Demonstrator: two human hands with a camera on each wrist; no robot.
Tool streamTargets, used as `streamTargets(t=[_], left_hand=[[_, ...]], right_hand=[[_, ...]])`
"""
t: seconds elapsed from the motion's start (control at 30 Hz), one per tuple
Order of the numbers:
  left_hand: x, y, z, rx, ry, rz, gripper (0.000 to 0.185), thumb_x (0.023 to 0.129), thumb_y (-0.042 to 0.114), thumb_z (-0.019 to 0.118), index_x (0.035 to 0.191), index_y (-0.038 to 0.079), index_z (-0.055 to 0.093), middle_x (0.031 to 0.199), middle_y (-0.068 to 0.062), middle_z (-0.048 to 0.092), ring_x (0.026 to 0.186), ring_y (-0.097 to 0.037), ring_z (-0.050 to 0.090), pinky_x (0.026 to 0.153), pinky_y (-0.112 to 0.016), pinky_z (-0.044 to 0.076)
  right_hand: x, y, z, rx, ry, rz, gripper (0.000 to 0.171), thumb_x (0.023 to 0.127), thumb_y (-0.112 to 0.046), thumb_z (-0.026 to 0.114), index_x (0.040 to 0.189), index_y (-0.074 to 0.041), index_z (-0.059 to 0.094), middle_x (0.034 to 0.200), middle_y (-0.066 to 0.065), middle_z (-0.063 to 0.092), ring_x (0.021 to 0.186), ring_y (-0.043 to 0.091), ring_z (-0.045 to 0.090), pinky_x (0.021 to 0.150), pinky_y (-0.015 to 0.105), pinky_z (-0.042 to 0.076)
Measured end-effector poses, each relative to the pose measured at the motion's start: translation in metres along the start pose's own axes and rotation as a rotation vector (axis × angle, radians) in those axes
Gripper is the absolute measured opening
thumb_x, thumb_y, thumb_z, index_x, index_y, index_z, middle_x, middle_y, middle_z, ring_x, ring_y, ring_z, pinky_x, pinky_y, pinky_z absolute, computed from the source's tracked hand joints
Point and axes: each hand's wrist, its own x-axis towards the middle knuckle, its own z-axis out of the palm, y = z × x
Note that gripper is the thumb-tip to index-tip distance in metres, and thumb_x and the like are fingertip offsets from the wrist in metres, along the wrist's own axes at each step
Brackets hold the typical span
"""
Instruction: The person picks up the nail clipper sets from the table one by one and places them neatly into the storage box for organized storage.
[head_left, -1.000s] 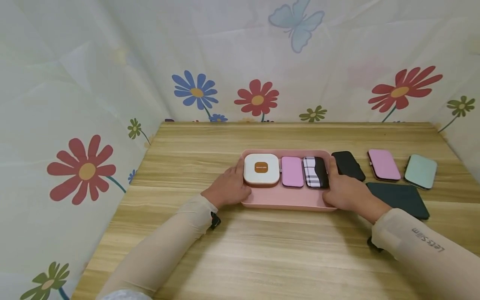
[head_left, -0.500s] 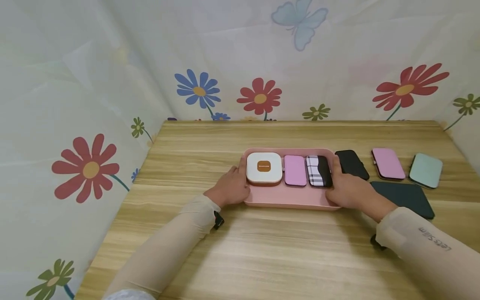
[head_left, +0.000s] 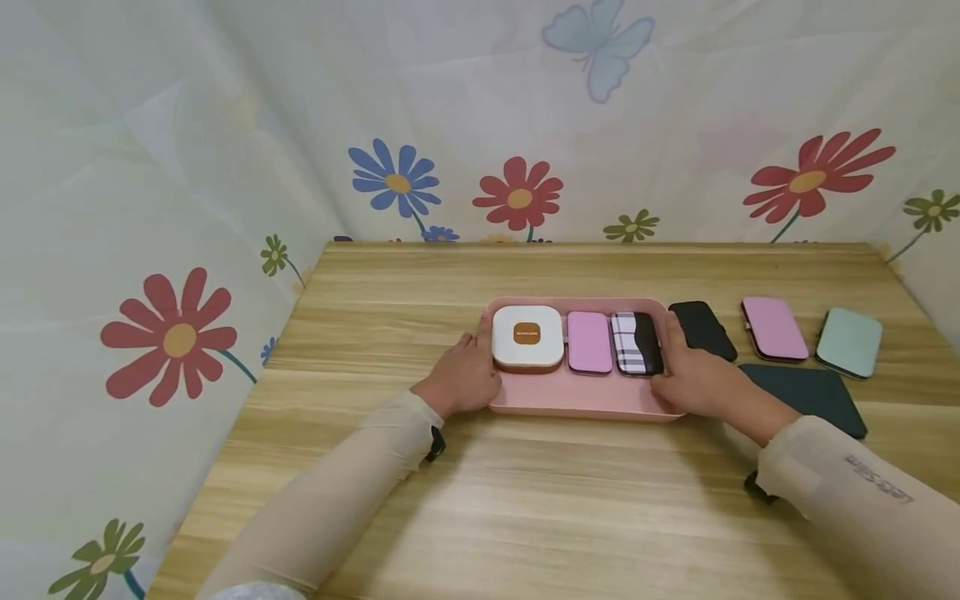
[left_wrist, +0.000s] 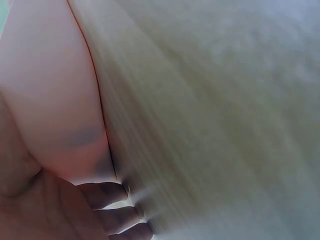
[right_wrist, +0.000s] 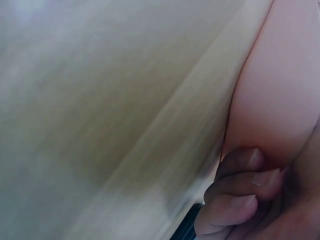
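Both hands gripping pink tray

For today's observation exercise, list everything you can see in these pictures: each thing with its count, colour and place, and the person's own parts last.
Tray: one, pink, middle of the table, gripped at both ends.
Square case: one, white with an orange label, left in the tray.
Pink case: one, middle of the tray.
Plaid case: one, black and white, right in the tray.
Black case: one, on the table just right of the tray.
Pink case on the table: one, further right.
Mint case: one, far right.
Dark flat case: one, near the right forearm.
Table: one, light wood.
Curtain: white, flower and butterfly print, behind.
Left hand: grips the tray's left end.
Right hand: grips the tray's right end.
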Motion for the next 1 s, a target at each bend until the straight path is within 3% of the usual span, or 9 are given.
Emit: streamTargets(t=[0.17,0.3,0.4,0.53,0.6,0.77,0.9,1.0], left_hand=[[0.001,0.000,0.001,-0.005,0.004,-0.010,0.086,0.096,0.022,0.042,0.157,-0.001,-0.013,0.162,-0.020,0.027,0.149,-0.038,0.028,0.119,-0.042,0.029],[0.000,0.002,-0.001,0.017,-0.002,-0.014,0.083,0.097,0.022,0.041,0.158,-0.002,-0.010,0.160,-0.020,0.031,0.149,-0.037,0.028,0.120,-0.041,0.028],[-0.001,0.003,-0.002,0.023,-0.014,-0.020,0.082,0.098,0.023,0.040,0.158,-0.001,-0.011,0.160,-0.022,0.032,0.150,-0.037,0.027,0.121,-0.040,0.026],[0.000,0.003,0.000,0.017,-0.012,-0.027,0.080,0.099,0.023,0.038,0.158,-0.001,-0.012,0.161,-0.023,0.029,0.150,-0.037,0.025,0.121,-0.040,0.025],[0.000,0.002,0.000,0.019,-0.006,-0.028,0.081,0.099,0.023,0.038,0.158,-0.001,-0.011,0.161,-0.023,0.029,0.150,-0.038,0.025,0.121,-0.041,0.025],[0.000,0.002,0.001,0.016,0.002,-0.020,0.082,0.098,0.022,0.040,0.158,-0.001,-0.009,0.159,-0.024,0.032,0.149,-0.040,0.027,0.120,-0.044,0.027],[0.000,0.002,0.001,0.025,-0.002,-0.018,0.079,0.099,0.022,0.038,0.158,-0.002,-0.008,0.160,-0.023,0.031,0.149,-0.040,0.027,0.120,-0.044,0.027],[-0.001,0.003,0.000,0.038,-0.007,-0.022,0.080,0.099,0.024,0.038,0.158,-0.002,-0.009,0.159,-0.023,0.032,0.149,-0.039,0.027,0.120,-0.043,0.027]], right_hand=[[-0.007,0.005,-0.007,0.022,0.021,-0.020,0.104,0.094,-0.034,0.055,0.155,-0.001,-0.024,0.076,0.014,0.066,0.060,0.022,0.058,0.053,0.036,0.041],[-0.020,0.015,-0.015,0.010,0.052,-0.038,0.097,0.097,-0.037,0.054,0.159,-0.006,-0.014,0.070,0.004,0.060,0.056,0.018,0.053,0.050,0.034,0.038],[-0.030,0.023,-0.021,-0.018,0.076,-0.092,0.087,0.098,-0.036,0.057,0.161,-0.005,0.004,0.070,0.000,0.054,0.054,0.015,0.048,0.048,0.031,0.037],[-0.039,0.029,-0.028,-0.059,0.091,-0.182,0.077,0.096,-0.033,0.063,0.157,-0.003,0.025,0.088,0.001,0.058,0.070,0.014,0.052,0.059,0.030,0.042],[-0.043,0.033,-0.030,-0.112,0.117,-0.222,0.076,0.094,-0.033,0.067,0.154,-0.003,0.032,0.098,0.004,0.060,0.082,0.018,0.055,0.067,0.035,0.046],[-0.054,0.054,-0.033,-0.299,0.206,-0.257,0.089,0.081,-0.048,0.079,0.150,-0.008,0.041,0.121,0.019,0.059,0.107,0.036,0.057,0.085,0.054,0.048],[-0.061,0.074,-0.034,-0.368,0.191,-0.254,0.106,0.070,-0.065,0.081,0.150,-0.009,0.040,0.132,0.028,0.052,0.116,0.048,0.051,0.089,0.062,0.045],[-0.066,0.088,-0.035,-0.371,0.168,-0.249,0.115,0.065,-0.070,0.081,0.151,-0.009,0.037,0.134,0.028,0.049,0.118,0.050,0.048,0.088,0.064,0.044]])
